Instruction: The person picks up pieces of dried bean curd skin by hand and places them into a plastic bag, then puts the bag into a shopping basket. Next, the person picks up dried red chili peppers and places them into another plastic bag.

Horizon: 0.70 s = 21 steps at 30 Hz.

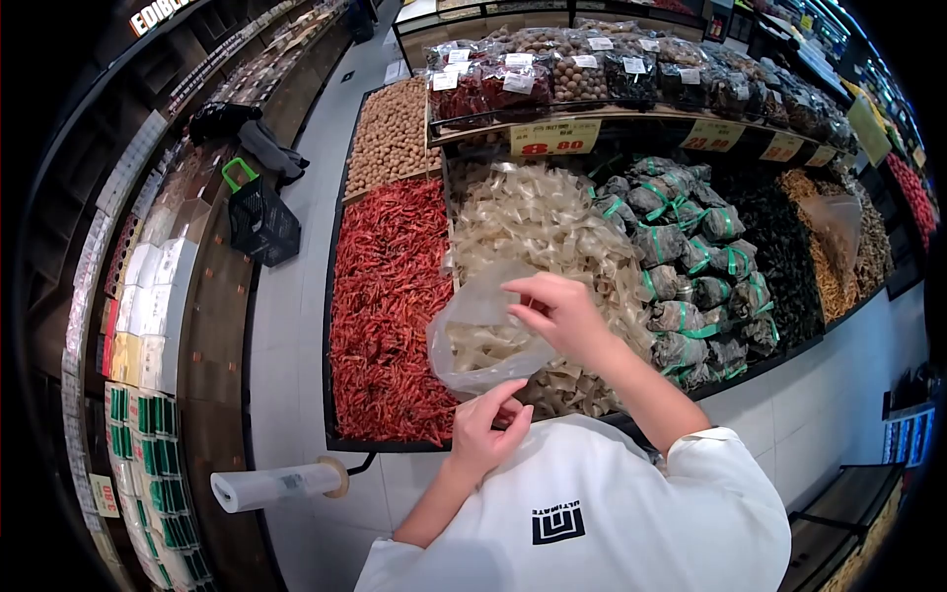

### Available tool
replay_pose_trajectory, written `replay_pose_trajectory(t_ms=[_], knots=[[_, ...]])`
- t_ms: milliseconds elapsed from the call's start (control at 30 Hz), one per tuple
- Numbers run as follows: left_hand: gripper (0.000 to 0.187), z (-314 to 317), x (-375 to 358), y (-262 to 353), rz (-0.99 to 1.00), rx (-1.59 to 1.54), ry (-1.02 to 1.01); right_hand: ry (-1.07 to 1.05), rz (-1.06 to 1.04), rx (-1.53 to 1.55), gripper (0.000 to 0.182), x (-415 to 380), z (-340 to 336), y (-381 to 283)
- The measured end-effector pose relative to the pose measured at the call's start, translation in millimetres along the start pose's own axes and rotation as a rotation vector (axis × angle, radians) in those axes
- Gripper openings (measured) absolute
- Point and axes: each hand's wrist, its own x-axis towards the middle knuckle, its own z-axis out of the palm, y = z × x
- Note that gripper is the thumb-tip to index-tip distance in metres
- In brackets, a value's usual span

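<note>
A clear plastic bag [443, 340] is spread wide over a bin of pale, translucent dried strips [533, 212], which show through its film. My right hand [562, 314] grips the bag at its right side, index finger and thumb curled towards its mouth. At the bag's lower edge, my left hand [485, 431] has its fingers bent around the film, the thumb a little apart from the index finger. Dried red chillies [390, 306] fill the bin left of the bag. Grey bundles tied with green bands [681, 242] lie to the right.
A roll of plastic bags [281, 485] sticks out from the stand's front left. Packaged goods [582, 77] line a raised shelf behind price signs [554, 138]. A black basket with a green handle [262, 222] is in the left aisle, near a bending person [252, 138].
</note>
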Motion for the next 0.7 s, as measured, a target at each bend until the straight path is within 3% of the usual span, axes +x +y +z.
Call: replay_pose_trajectory(t_ms=[67,100,167,200,233,367,433,567,700], knots=[[0.04,1.5,0.8,-0.1,0.011,-0.007,0.0,-0.108,-0.243,-0.217,0.027,3.7,17.9,11.0],[0.041,1.8,-0.2,-0.8,0.006,0.002,-0.02,-0.103,-0.248,-0.221,0.027,2.4,15.7,12.1],[0.042,2.6,-2.4,-1.6,0.004,0.005,-0.037,-0.142,-0.126,-0.148,0.032,-4.7,4.4,11.7],[0.043,2.0,-4.2,-2.2,-0.008,0.006,-0.033,-0.112,0.029,-0.085,0.027,-10.6,-5.4,6.6],[0.044,1.0,-5.8,-3.0,-0.02,0.008,-0.03,-0.112,0.027,-0.088,0.027,-17.4,-14.8,13.6],[0.044,0.7,-12.8,-10.9,-0.05,-0.005,-0.015,0.302,0.333,0.105,0.016,-57.8,-48.6,86.2],[0.046,1.9,-15.2,-12.7,-0.068,-0.035,-0.01,0.377,0.414,0.044,0.015,-71.2,-66.6,114.4],[0.057,5.2,-12.4,-14.1,-0.054,-0.029,-0.037,0.198,0.337,-0.406,0.019,-70.1,-76.6,131.1],[0.073,6.6,-5.9,-7.3,-0.12,-0.058,-0.048,0.012,0.24,-0.618,0.022,-43.2,-55.9,149.0]])
